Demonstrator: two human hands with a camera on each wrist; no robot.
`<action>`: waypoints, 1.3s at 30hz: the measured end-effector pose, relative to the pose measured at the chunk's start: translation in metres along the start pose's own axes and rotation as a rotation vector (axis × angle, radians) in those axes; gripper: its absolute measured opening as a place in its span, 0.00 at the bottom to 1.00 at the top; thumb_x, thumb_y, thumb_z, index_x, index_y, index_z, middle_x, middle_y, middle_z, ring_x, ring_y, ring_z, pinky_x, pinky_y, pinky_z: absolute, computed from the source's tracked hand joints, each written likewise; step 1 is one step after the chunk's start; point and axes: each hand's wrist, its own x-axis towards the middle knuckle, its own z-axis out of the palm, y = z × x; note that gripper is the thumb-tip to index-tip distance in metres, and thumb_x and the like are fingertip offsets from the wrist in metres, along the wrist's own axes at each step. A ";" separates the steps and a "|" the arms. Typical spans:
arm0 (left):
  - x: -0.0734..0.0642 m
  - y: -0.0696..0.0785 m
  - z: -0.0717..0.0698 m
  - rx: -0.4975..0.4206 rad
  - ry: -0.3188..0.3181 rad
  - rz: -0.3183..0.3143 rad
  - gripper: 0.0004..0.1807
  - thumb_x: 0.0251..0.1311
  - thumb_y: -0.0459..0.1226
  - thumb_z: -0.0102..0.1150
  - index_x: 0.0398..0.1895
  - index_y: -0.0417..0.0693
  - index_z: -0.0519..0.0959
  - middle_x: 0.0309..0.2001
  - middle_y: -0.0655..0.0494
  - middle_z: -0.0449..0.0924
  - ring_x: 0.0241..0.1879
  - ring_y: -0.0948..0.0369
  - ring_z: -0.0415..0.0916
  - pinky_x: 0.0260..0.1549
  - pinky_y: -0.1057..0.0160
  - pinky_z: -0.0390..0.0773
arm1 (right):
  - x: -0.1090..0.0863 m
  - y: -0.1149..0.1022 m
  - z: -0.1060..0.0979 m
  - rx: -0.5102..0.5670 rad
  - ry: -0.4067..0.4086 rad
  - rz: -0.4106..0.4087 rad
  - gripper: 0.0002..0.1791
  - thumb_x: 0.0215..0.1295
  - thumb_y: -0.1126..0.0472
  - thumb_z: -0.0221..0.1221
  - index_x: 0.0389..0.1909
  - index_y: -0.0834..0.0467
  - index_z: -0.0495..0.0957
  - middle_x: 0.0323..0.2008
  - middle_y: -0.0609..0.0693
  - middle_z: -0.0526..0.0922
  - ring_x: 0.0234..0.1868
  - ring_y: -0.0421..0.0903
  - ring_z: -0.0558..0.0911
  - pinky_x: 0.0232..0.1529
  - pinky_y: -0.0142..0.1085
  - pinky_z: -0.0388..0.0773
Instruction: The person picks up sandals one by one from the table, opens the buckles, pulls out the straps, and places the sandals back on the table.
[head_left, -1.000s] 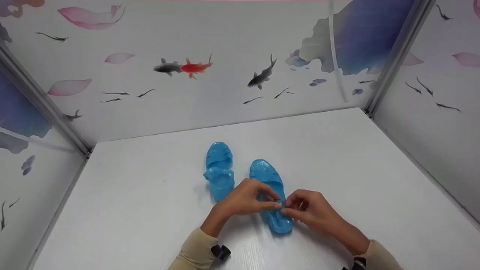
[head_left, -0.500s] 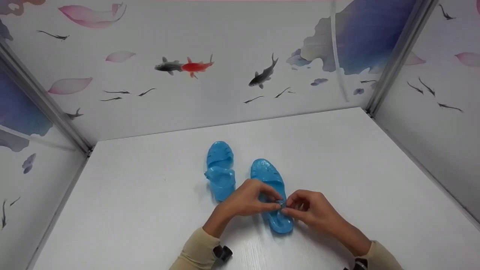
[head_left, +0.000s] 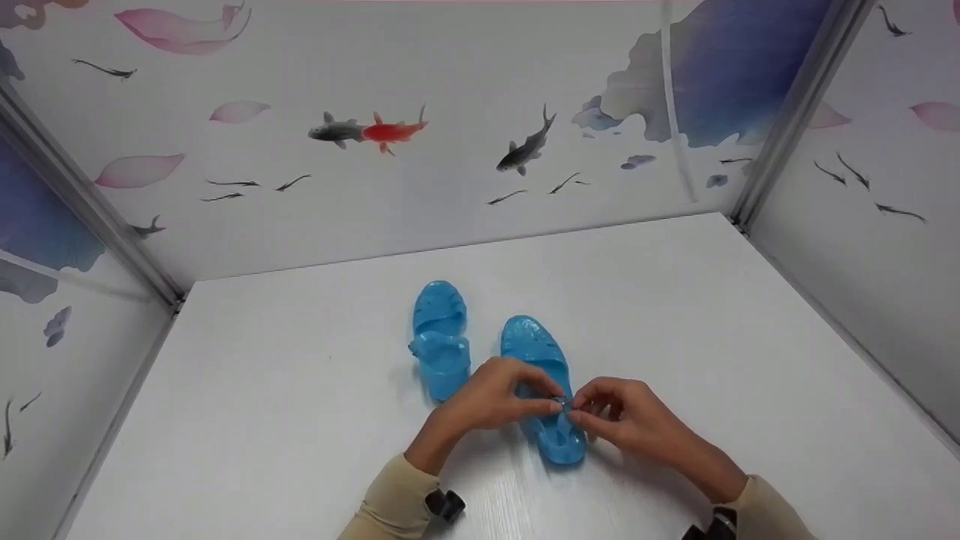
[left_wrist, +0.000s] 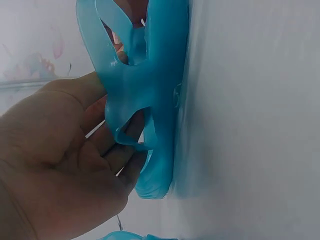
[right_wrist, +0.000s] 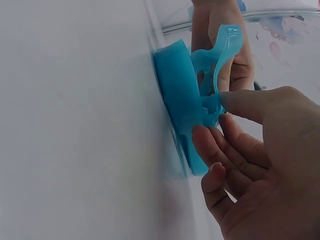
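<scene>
On the white tabletop, a blue jelly sandal [head_left: 529, 337] lies with its toe pointing away, between my two hands. My left hand [head_left: 491, 397] reaches over its left side and pinches the strap by a small buckle, thumb and forefinger meeting at its right edge. From the right, my right hand [head_left: 634, 416] pinches the ankle strap [right_wrist: 220, 55] between thumb and fingertips, close to the left fingertips. The left wrist view shows fingers passing behind the side openings of the sandal [left_wrist: 162, 100]. Fingertips mostly cover the buckle.
A second blue sandal [head_left: 439, 307] lies just left of the first, its strap folded across the middle. White panels printed with fish and petals stand around the table [head_left: 262, 420] at the back and both sides.
My right fingertips have shifted slightly up and right at the strap, and more of the strap shows above the heel. The left hand and both sandals stay nearly in place.
</scene>
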 end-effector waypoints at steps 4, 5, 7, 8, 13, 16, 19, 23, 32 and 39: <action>-0.001 0.002 0.000 -0.001 0.028 -0.027 0.14 0.71 0.49 0.71 0.55 0.59 0.91 0.50 0.67 0.93 0.53 0.71 0.86 0.58 0.65 0.85 | 0.001 0.000 0.000 0.010 -0.010 0.019 0.07 0.74 0.51 0.69 0.44 0.50 0.87 0.38 0.44 0.89 0.36 0.39 0.84 0.35 0.30 0.81; -0.001 0.002 0.000 -0.007 0.033 -0.038 0.14 0.71 0.49 0.72 0.55 0.59 0.92 0.49 0.67 0.93 0.53 0.70 0.87 0.57 0.65 0.85 | 0.001 0.001 0.000 0.007 -0.008 0.023 0.07 0.74 0.51 0.69 0.44 0.49 0.87 0.37 0.44 0.89 0.35 0.39 0.84 0.35 0.30 0.81; -0.001 0.003 0.001 -0.021 0.038 -0.057 0.14 0.70 0.50 0.72 0.54 0.59 0.92 0.48 0.67 0.93 0.52 0.70 0.88 0.56 0.65 0.86 | 0.001 0.001 0.001 0.006 0.002 0.031 0.07 0.74 0.51 0.70 0.44 0.49 0.86 0.37 0.43 0.89 0.34 0.39 0.84 0.35 0.30 0.82; -0.001 0.004 0.001 -0.031 0.039 -0.065 0.14 0.69 0.50 0.73 0.53 0.58 0.92 0.48 0.66 0.94 0.52 0.69 0.88 0.56 0.65 0.86 | 0.001 0.002 0.002 0.005 0.009 0.031 0.07 0.74 0.51 0.70 0.44 0.48 0.86 0.36 0.43 0.89 0.34 0.38 0.84 0.34 0.30 0.82; -0.001 0.004 0.002 -0.069 0.042 -0.093 0.15 0.66 0.51 0.76 0.52 0.58 0.93 0.46 0.66 0.94 0.51 0.69 0.89 0.53 0.65 0.87 | 0.001 0.002 0.004 0.004 0.041 0.020 0.07 0.74 0.50 0.70 0.43 0.48 0.86 0.35 0.42 0.88 0.32 0.37 0.83 0.33 0.30 0.82; -0.001 0.004 0.001 -0.078 0.045 -0.106 0.15 0.64 0.51 0.78 0.51 0.60 0.93 0.45 0.67 0.94 0.51 0.69 0.89 0.53 0.65 0.87 | 0.001 0.002 0.005 0.011 0.052 0.008 0.07 0.74 0.50 0.70 0.43 0.49 0.86 0.35 0.43 0.88 0.32 0.37 0.82 0.34 0.30 0.81; 0.000 0.004 0.002 -0.078 0.044 -0.109 0.14 0.64 0.50 0.78 0.51 0.60 0.93 0.44 0.67 0.94 0.51 0.69 0.88 0.52 0.65 0.88 | 0.000 0.002 0.006 0.014 0.057 -0.007 0.07 0.74 0.51 0.70 0.43 0.50 0.87 0.35 0.44 0.89 0.33 0.37 0.82 0.34 0.29 0.81; 0.000 0.004 0.002 -0.073 0.038 -0.097 0.13 0.65 0.48 0.78 0.51 0.60 0.93 0.44 0.67 0.94 0.49 0.70 0.87 0.52 0.65 0.88 | 0.001 0.003 0.006 0.008 0.067 -0.022 0.07 0.74 0.51 0.70 0.42 0.49 0.87 0.35 0.43 0.89 0.32 0.36 0.82 0.34 0.29 0.81; 0.000 -0.001 0.000 -0.084 0.023 -0.054 0.15 0.65 0.49 0.77 0.52 0.59 0.92 0.45 0.65 0.94 0.51 0.70 0.87 0.54 0.66 0.86 | 0.001 0.006 0.006 -0.057 0.147 -0.120 0.03 0.71 0.50 0.72 0.42 0.42 0.89 0.33 0.36 0.89 0.30 0.35 0.82 0.31 0.30 0.81; -0.001 -0.002 0.001 -0.138 0.028 -0.086 0.14 0.66 0.51 0.76 0.50 0.59 0.93 0.46 0.64 0.94 0.51 0.69 0.89 0.52 0.65 0.87 | 0.001 0.006 0.005 -0.101 0.232 -0.270 0.06 0.69 0.57 0.74 0.43 0.43 0.93 0.35 0.37 0.92 0.31 0.36 0.85 0.29 0.31 0.82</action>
